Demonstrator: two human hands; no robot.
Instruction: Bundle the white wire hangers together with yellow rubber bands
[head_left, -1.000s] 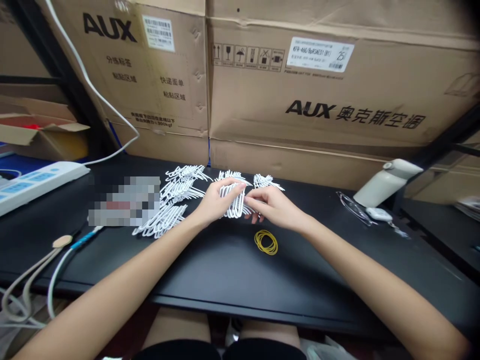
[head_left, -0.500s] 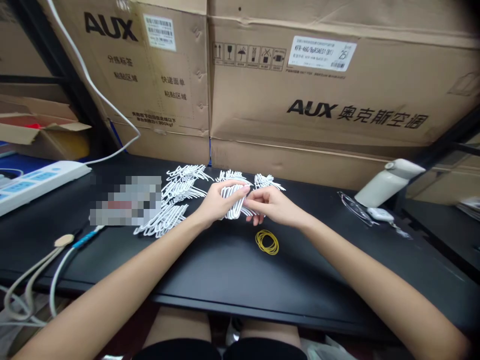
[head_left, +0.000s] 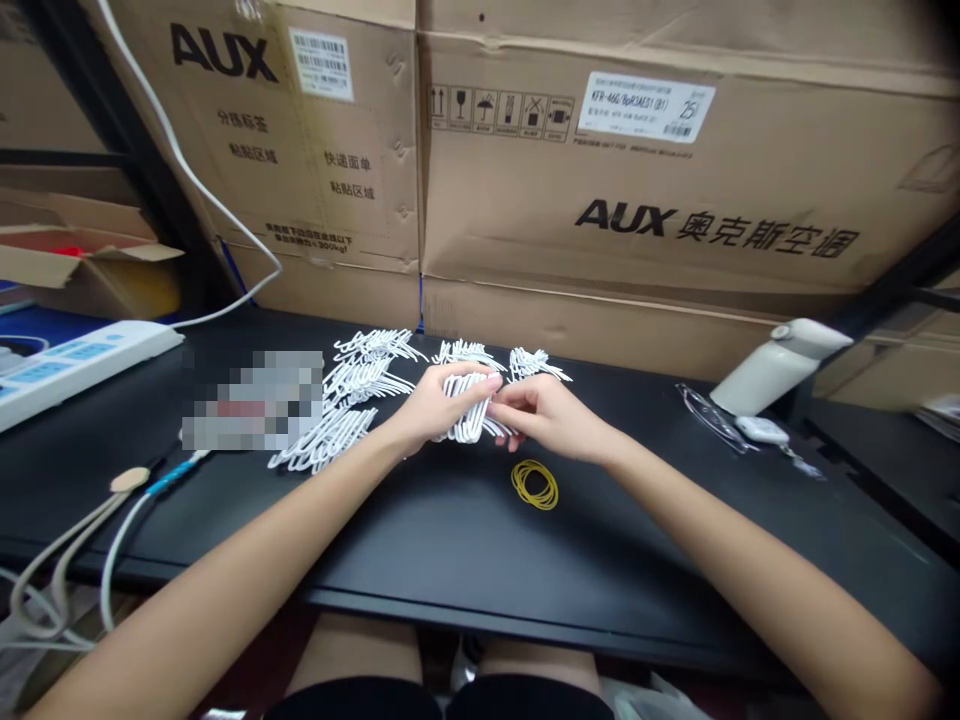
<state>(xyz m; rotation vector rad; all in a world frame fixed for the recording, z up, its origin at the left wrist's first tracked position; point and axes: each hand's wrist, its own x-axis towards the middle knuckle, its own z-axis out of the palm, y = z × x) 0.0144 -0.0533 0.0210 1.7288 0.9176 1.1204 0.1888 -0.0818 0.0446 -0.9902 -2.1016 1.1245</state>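
My left hand is closed around a bundle of small white hook-shaped plastic pieces, held just above the black table. My right hand pinches the same bundle from the right side, fingers curled together. More bunches of the white pieces lie fanned out on the table to the left and behind my hands. A pile of yellow rubber bands lies on the table just below my right hand.
Large AUX cardboard boxes wall off the back of the table. A white power strip and cables sit at the left. A white bottle-like object and a small clear bag lie at the right.
Both hands stay on the bundle; my right fingers have curled in slightly closer to it. Nothing else has moved.
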